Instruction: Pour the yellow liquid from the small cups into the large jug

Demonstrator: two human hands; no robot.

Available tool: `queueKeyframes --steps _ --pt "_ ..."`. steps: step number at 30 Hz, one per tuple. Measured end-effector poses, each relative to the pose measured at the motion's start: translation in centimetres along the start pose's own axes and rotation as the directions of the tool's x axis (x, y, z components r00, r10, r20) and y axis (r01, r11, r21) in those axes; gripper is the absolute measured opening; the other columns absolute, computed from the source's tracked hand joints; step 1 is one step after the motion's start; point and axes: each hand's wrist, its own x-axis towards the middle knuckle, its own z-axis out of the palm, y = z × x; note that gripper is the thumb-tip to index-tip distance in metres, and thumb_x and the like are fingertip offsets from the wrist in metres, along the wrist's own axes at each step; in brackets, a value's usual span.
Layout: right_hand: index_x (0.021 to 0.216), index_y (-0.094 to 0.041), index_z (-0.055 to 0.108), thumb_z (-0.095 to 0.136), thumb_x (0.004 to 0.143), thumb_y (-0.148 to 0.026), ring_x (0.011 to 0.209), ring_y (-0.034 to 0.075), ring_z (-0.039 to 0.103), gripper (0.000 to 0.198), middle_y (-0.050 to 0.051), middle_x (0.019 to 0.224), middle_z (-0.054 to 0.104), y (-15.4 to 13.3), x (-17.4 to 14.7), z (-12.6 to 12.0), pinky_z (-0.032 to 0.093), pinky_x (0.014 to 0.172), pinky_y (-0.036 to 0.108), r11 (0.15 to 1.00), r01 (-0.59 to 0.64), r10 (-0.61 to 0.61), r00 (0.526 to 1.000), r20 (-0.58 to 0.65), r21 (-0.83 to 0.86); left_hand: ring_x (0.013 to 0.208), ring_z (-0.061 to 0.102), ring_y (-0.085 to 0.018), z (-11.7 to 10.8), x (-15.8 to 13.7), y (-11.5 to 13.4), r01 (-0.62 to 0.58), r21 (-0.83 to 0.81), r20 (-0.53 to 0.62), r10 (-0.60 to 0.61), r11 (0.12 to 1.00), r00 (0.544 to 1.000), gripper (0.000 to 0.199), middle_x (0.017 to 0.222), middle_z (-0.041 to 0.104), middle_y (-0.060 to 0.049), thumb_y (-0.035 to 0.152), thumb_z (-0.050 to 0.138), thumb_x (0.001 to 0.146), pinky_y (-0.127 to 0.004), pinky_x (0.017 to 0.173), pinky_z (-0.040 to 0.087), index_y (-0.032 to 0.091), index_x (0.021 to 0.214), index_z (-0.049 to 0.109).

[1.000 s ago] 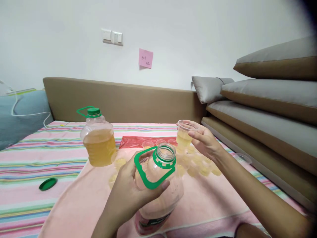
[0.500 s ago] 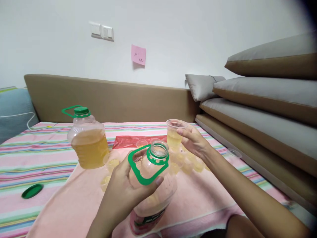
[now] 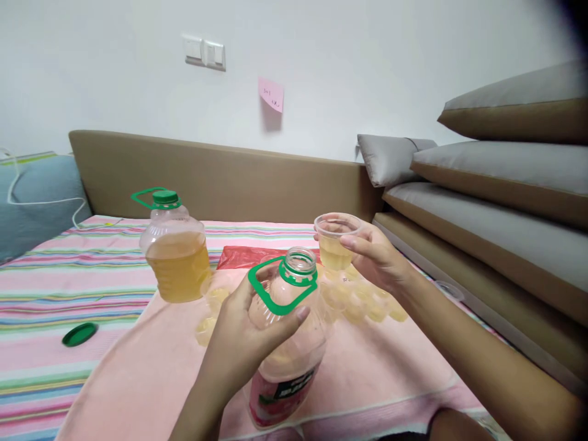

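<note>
My left hand (image 3: 255, 337) grips the side of a clear plastic jug (image 3: 303, 343) that has a green ring handle, an uncapped mouth and a pink label low down. In my right hand (image 3: 372, 251) is a clear plastic cup (image 3: 337, 242), part filled with pale yellow liquid and held up just right of the jug's mouth. Behind the jug, several filled cups (image 3: 361, 303) stand close together on a pink cloth (image 3: 395, 367). A few more cups (image 3: 209, 327) sit left of it, partly hidden by my left hand.
A second jug (image 3: 177, 263), capped and holding yellow liquid, stands at the left. Near it lies a green cap (image 3: 79, 335) on the striped sheet (image 3: 37, 373). A red plastic bag (image 3: 248, 257) lies behind the cups. Stacked cushions (image 3: 496, 214) rise at the right; a clear lid-like disc (image 3: 450, 290) lies beside them.
The whole view has shifted, so things sit further right in the picture. My hands keep hold of the jug and the cup; the cup is turned slightly and remains near the jug's mouth.
</note>
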Motion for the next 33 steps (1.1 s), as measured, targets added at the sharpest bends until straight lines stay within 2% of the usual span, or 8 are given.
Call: queueKeyframes --steps 4,8,12,21,28,33 --pt "0.125 -0.023 0.075 0.094 0.091 -0.038 0.130 0.024 0.063 0.042 0.007 0.134 0.068 -0.4 0.2 0.6 0.052 0.114 0.034 0.996 0.041 -0.038 0.999 0.034 -0.078 0.143 0.062 -0.034 -0.1 0.2 0.0 -0.007 -0.012 -0.009 0.007 1.000 1.000 0.063 0.149 0.070 -0.009 0.055 0.087 0.085 -0.049 0.118 0.053 0.025 0.136 0.066" --pt "0.127 -0.022 0.071 0.093 0.092 -0.037 0.128 0.024 0.063 0.044 0.009 0.134 0.068 -0.3 0.5 0.9 0.055 0.110 0.035 0.991 0.031 -0.025 0.998 0.052 -0.130 0.144 0.061 -0.033 0.0 0.3 0.2 -0.014 -0.023 -0.009 0.013 1.000 1.000 0.059 0.145 0.072 -0.005 0.052 0.087 0.086 -0.045 0.116 0.055 0.027 0.136 0.068" --pt "0.127 -0.021 0.070 0.095 0.090 -0.036 0.126 0.024 0.064 0.047 0.010 0.134 0.067 -0.4 0.7 1.0 0.057 0.105 0.035 0.984 0.049 -0.038 0.997 0.066 -0.171 0.146 0.061 -0.033 -0.1 0.4 0.0 -0.023 -0.031 -0.005 0.023 0.999 1.000 0.061 0.145 0.072 -0.007 0.052 0.087 0.087 -0.045 0.116 0.056 0.025 0.138 0.067" --pt "0.125 -0.021 0.069 0.093 0.092 -0.030 0.126 0.023 0.063 0.042 0.008 0.130 0.068 -1.7 0.8 1.4 0.056 0.105 0.032 0.962 0.100 -0.072 0.990 0.117 -0.254 0.147 0.060 -0.034 -0.1 0.5 -0.3 -0.034 -0.040 -0.015 0.033 0.999 0.999 0.063 0.146 0.072 -0.008 0.054 0.087 0.087 -0.047 0.116 0.056 0.025 0.139 0.066" --pt "0.132 -0.020 0.068 0.094 0.093 -0.033 0.130 0.027 0.062 0.048 0.010 0.136 0.066 -2.4 1.2 1.1 0.052 0.112 0.038 0.932 0.106 -0.045 0.982 0.181 -0.347 0.145 0.060 -0.031 -0.2 0.4 -0.2 -0.025 -0.038 -0.009 0.025 0.999 1.000 0.058 0.147 0.071 -0.008 0.052 0.086 0.088 -0.046 0.120 0.052 0.025 0.136 0.068" --pt "0.130 -0.019 0.068 0.093 0.092 -0.036 0.128 0.027 0.063 0.048 0.010 0.133 0.067 -3.2 1.5 1.0 0.051 0.115 0.039 0.896 0.120 -0.032 0.978 0.207 -0.428 0.144 0.061 -0.032 -0.2 0.4 -0.2 -0.025 -0.039 -0.016 0.024 0.999 1.000 0.055 0.149 0.069 -0.010 0.051 0.086 0.088 -0.046 0.120 0.051 0.023 0.131 0.069"
